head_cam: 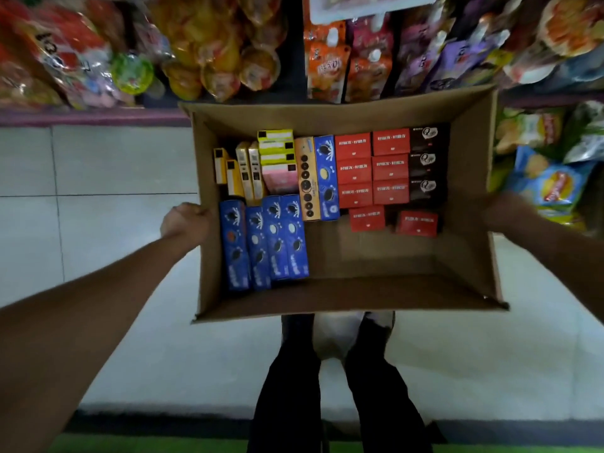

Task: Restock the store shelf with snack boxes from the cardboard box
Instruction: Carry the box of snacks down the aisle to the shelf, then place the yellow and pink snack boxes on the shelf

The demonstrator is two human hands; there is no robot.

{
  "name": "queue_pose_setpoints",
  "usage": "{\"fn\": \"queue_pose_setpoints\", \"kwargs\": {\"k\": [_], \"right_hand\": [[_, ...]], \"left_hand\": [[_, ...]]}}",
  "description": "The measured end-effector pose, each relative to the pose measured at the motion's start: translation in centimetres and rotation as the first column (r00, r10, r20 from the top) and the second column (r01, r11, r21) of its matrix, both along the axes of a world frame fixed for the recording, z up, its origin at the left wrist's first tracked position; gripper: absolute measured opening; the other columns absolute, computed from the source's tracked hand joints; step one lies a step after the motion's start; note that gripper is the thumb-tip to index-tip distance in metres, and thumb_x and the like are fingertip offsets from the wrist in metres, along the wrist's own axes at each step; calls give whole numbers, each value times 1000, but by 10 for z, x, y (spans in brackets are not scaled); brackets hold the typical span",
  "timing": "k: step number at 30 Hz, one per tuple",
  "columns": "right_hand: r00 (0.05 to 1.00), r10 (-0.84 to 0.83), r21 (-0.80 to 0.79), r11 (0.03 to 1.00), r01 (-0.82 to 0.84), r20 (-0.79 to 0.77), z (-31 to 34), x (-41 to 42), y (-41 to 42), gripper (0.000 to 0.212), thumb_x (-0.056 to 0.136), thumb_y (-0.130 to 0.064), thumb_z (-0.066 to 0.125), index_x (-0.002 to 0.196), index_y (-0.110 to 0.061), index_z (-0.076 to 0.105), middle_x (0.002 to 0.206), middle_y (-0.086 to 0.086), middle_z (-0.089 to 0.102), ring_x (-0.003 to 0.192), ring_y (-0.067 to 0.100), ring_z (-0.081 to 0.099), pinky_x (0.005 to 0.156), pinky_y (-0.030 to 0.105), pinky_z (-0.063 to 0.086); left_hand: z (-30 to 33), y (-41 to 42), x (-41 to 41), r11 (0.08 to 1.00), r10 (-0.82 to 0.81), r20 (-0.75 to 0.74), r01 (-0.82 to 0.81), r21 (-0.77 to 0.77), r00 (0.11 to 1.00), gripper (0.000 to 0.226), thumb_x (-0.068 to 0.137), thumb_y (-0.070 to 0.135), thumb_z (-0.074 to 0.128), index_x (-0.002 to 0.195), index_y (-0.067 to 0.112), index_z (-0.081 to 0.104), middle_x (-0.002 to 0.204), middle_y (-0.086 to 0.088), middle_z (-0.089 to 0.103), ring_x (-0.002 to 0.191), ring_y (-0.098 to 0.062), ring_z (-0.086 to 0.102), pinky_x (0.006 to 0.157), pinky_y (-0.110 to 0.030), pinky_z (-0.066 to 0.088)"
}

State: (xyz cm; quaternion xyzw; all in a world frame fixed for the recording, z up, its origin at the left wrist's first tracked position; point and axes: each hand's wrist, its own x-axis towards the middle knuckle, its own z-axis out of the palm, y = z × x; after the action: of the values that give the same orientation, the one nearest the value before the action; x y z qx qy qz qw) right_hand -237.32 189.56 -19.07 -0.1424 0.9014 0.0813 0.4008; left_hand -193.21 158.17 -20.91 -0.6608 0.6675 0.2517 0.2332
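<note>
1. Grip first: the left hand is curled over the left wall of the open brown cardboard box, at the middle left of the frame. The right hand is at the right wall, but it is dark and blurred there, so I cannot tell how its fingers lie.
2. The box is in the centre of the frame, above the person's dark trouser legs and the pale tiled floor. I cannot tell if it is carried or resting.
3. Risk of tipping: the load sits mostly at the far and left side, and the near right part is bare cardboard. If one hand lets go, I think the box could tilt and the boxes slide.
4. The long blue biscuit boxes stand loose beside that gap (nothing supports them on the right), so they may fall over.
5. The shelf with the crowded snack bags in the upper part of the frame is close; the box edge could knock some down.
6. Writing: the small red boxes carry white Chinese characters, too blurred to read. The yellow narrow boxes and black boxes show no readable name. A blue chip bag at the right has a red and yellow logo, unreadable.
</note>
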Motion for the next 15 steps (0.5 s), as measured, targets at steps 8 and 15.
{"fn": "queue_pose_setpoints", "kwargs": {"k": [8, 15], "right_hand": [[935, -350, -111, 933, 342, -52, -1, 40, 27, 47, 92, -5, 56, 136, 8, 44, 136, 34, 45, 125, 49, 46, 106, 52, 40], [992, -12, -262, 964, 46, 128, 0, 117, -30, 43, 92, -15, 57, 135, -14, 51, 140, 19, 46, 124, 35, 48, 100, 42, 42]], "left_hand": [[-6, 22, 3, 972, 196, -150, -212, -99, 969, 25, 99, 27, 44, 106, 4, 52, 106, -20, 60, 101, -39, 61, 77, -39, 46], [5, 31, -30, 998, -62, -289, 64, -4, 955, 25, 91, 10, 51, 112, 5, 60, 115, -19, 58, 99, -34, 60, 83, -45, 53]]}}
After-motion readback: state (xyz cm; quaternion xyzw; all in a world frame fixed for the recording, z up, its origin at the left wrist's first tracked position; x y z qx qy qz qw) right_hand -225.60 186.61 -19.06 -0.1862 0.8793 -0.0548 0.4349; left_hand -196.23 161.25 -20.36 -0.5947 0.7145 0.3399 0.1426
